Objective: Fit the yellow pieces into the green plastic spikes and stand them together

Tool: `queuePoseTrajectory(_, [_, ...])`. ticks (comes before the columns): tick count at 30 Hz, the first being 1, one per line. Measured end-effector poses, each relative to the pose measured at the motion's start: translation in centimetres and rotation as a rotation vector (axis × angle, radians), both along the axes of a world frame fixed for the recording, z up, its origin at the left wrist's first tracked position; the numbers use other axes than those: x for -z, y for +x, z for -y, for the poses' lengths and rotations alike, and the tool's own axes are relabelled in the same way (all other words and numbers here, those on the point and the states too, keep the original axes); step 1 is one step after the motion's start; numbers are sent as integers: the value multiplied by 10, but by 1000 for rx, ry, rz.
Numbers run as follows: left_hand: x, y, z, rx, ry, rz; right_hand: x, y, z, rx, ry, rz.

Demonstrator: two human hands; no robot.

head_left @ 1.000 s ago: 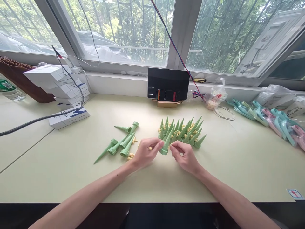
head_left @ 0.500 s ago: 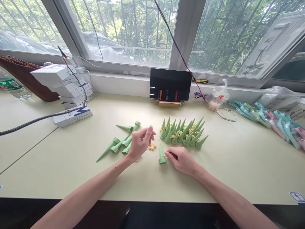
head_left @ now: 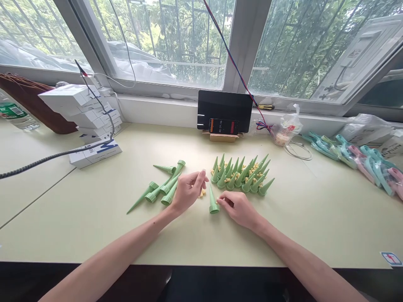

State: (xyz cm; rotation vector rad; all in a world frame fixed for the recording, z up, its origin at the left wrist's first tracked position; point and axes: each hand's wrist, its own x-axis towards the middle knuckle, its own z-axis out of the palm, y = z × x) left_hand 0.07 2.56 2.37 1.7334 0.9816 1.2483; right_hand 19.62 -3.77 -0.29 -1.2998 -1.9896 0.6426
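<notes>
A green plant-watering spike [head_left: 213,202] stands in front of me, its point away from me and its round cap end tipped toward me. My right hand [head_left: 237,209] is closed in a pinch beside it, on a small yellow valve [head_left: 217,202] at the spike's side, mostly covered by the fingers. My left hand [head_left: 188,189] hangs just left of the spike's tip, thumb and fingers pressed together; what they hold, if anything, is hidden. Loose yellow valves [head_left: 202,193] lie partly behind it. Several green spikes [head_left: 166,184] lie on the table to its left.
Rows of upright green spikes with yellow valves [head_left: 241,176] stand behind my right hand. Farther back a phone [head_left: 223,126] leans on a black panel [head_left: 225,105]. White boxes [head_left: 94,153] are at left; bagged teal and pink items [head_left: 371,157] lie at right.
My left hand has moved slightly right, toward the spike's tip. The spike's cap end has tipped up a little, showing its opening. My right hand stays almost in place.
</notes>
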Motion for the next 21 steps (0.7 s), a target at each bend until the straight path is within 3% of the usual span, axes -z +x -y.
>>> queuePoseTrajectory(11, [0, 6, 8, 21, 41, -15, 4, 3, 0, 54, 170, -52])
queuePoseTrajectory(17, [-1, 8, 11, 5, 70, -28, -16, -8, -10, -120, 212, 257])
queuePoseTrajectory(21, [-2, 7, 7, -64, 50, 39, -30, -22, -25, -146, 154, 509])
